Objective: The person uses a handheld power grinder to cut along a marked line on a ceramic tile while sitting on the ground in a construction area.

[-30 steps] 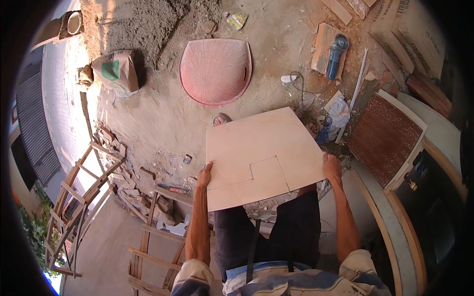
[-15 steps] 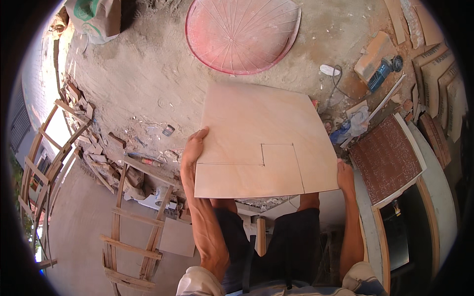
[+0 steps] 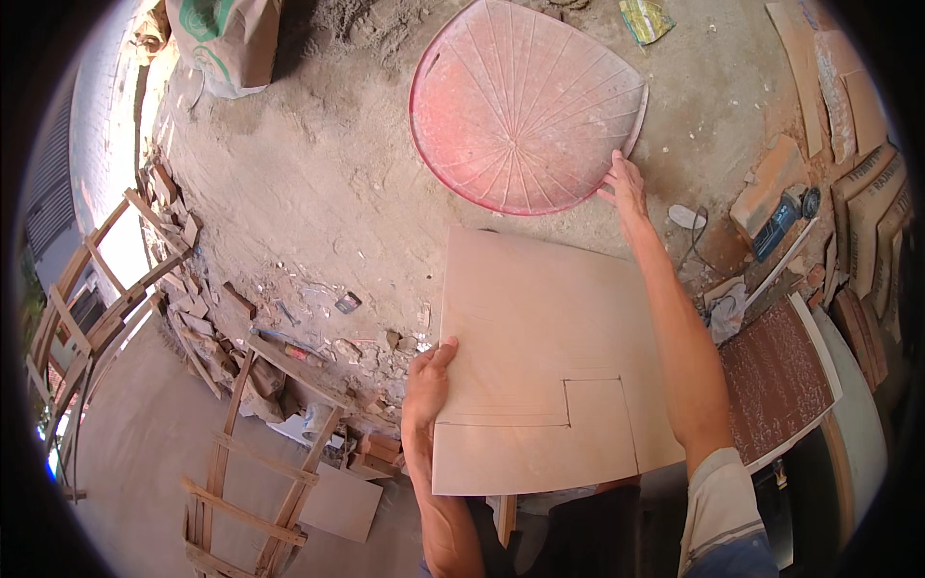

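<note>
I monitor both bare hands through the head view.

Left hand (image 3: 429, 390): I have it gripping the left edge of a pale flat panel (image 3: 530, 318); its fingers are closed on the edge.

Right hand (image 3: 628, 188): I have it extended beyond the panel, fingertips at the lower right rim of a red, dust-covered pan (image 3: 525, 106). The fingers reach outward; I cannot tell whether they close on the rim.

Panel position: in front of the dark trousers (image 3: 588, 530), on the near side of the pan. The right forearm (image 3: 679, 337) crosses over its right side. Its upper face carries thin dark lines (image 3: 568, 405), which form a step near the lower edge. I cannot tell what supports the right side.

Surroundings: the pan lies on sandy ground (image 3: 289, 164), its ribs radiating from a central point. A bag with a green mark (image 3: 231, 48) stands at the upper left, and a yellow packet (image 3: 646, 19) lies at the top. At the right, I locate a blue angle grinder (image 3: 776, 229) beside a row of cartons (image 3: 872, 207), with a reddish-brown panel (image 3: 780, 371) below. A wooden frame (image 3: 246, 512) occupies the lower left.
</note>
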The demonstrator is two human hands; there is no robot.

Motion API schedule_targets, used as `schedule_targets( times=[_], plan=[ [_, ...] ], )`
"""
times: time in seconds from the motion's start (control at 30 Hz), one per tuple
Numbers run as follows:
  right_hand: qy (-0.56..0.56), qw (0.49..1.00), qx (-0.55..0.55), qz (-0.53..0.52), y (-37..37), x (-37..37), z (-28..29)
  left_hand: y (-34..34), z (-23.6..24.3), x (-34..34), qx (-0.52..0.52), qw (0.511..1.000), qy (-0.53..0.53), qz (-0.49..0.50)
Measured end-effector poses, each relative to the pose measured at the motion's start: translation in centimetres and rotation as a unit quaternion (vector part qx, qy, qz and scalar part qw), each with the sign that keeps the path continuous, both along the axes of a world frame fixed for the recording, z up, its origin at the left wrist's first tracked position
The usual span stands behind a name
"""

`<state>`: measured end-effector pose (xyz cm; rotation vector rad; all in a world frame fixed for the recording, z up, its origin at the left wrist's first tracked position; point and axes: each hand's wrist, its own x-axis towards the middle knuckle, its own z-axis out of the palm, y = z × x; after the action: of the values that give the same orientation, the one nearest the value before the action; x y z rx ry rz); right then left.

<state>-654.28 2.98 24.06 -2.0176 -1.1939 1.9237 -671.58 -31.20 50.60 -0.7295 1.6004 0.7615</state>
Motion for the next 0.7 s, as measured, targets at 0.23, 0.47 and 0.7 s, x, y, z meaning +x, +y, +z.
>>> schedule_targets(
  times=[0.23, 0.47, 0.7],
  plan=[
    [-0.016, 0.985, -0.090, -0.146, -1.2, -4.1, 1.0, -2.4, -1.5, 1.4, 0.033, 0.998, 0.047, -0.022],
    [0.115, 0.973, -0.020, -0.197, 2.3, -6.3, 18.4, -3.9, -5.5, 1.5, 0.062, 0.994, 0.068, -0.052],
    [0.421, 0.902, 0.070, -0.058, 14.1, -20.9, 33.6, -1.8, -1.2, 0.1, 0.027, 0.997, 0.041, -0.056]
  ],
)
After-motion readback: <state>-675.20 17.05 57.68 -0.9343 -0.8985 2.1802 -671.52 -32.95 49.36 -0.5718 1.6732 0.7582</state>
